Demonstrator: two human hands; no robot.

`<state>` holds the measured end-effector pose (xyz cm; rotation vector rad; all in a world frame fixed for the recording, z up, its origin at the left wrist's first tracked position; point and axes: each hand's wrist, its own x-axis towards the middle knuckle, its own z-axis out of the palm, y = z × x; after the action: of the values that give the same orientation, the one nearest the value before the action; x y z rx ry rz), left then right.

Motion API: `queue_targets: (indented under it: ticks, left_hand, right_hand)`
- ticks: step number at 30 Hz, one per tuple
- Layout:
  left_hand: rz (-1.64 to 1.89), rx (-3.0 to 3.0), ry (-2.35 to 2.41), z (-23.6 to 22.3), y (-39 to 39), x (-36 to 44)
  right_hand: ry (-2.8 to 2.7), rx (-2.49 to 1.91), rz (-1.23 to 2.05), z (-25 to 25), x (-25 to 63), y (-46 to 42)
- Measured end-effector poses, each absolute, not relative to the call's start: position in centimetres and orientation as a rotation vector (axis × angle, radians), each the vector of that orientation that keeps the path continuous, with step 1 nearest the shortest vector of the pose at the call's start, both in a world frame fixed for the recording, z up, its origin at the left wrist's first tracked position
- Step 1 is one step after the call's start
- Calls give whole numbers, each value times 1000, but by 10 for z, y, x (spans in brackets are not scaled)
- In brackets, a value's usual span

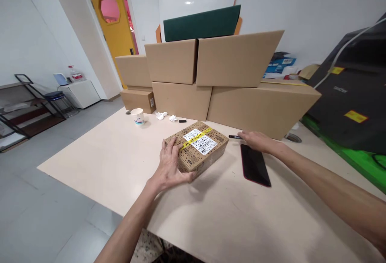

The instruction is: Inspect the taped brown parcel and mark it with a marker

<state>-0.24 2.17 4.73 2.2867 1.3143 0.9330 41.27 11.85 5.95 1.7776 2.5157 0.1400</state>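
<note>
Box (200, 146) within left grip (170, 164); marker (233, 137) at right grip (252, 139).

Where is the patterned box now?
In the head view, the patterned box is below centre, with the left hand touching its left side and the phone to its right.

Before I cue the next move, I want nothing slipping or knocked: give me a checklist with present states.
1. Left hand on the labelled cardboard box: ok, thumb at its near corner.
2. Label facing up: ok, yellow tape crosses it.
3. Right hand gripping the black marker: cannot tell, perhaps only touching.
4. Smartphone apart from the box: ok.
5. Right hand off the smartphone: cannot tell, they overlap in view.
6. Paper cup upright, away from both hands: ok.
</note>
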Motion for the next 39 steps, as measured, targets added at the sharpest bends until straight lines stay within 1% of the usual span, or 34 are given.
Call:
queue_targets:
  ticks: [2,3,4,5,6,8,9,10,11,12,14,18,20,22,26,32,36,39]
  left_hand:
    - [895,2320,1250,49,27,-10]
    - [884,2331,1208,50,30,-13]
    - [877,2338,1163,50,33,-16]
    - [874,2342,1115,51,35,-18]
    - [876,2346,1070,51,38,-20]
    - [879,2362,992,52,43,-22]
    - [874,2371,963,53,45,-24]
    - [864,2378,946,53,47,-24]
    - [850,2380,939,53,48,-25]
    - [837,2379,940,53,49,-26]
    - [824,2378,940,51,50,-26]
    - [821,2399,918,47,50,-27]
    - [822,2410,915,46,51,-26]
    - [830,2424,905,44,51,-26]
    - [859,2456,873,41,52,-25]
    - [868,2514,858,38,53,-26]
    - [870,2520,847,38,53,-26]
    - [894,2540,831,39,53,-25]
  right_hand:
    - [2625,2137,73,67,415,109]
    - [2723,2352,-26,71,413,102]
    - [2808,2622,-201,76,409,93]
    - [2904,2804,-492,81,402,83]
    - [2996,2894,-791,86,392,72]
    - [3029,3004,-1333,93,367,51]
    - [2993,2984,-1583,97,354,41]
    - [2963,2938,-1760,99,341,33]
    - [2958,2877,-1862,101,330,27]
    - [2984,2839,-1898,103,321,22]
    - [3053,2767,-1861,105,308,18]
    - [3191,2488,-1468,109,299,22]
    - [3172,2372,-1358,109,297,26]
    - [3160,2374,-1335,107,296,28]
    - [3174,2572,-1330,104,292,34]
    - [3197,2342,-1283,103,287,44]
    - [3174,2547,-1391,101,286,47]
    - [3188,2526,-1212,101,284,47]
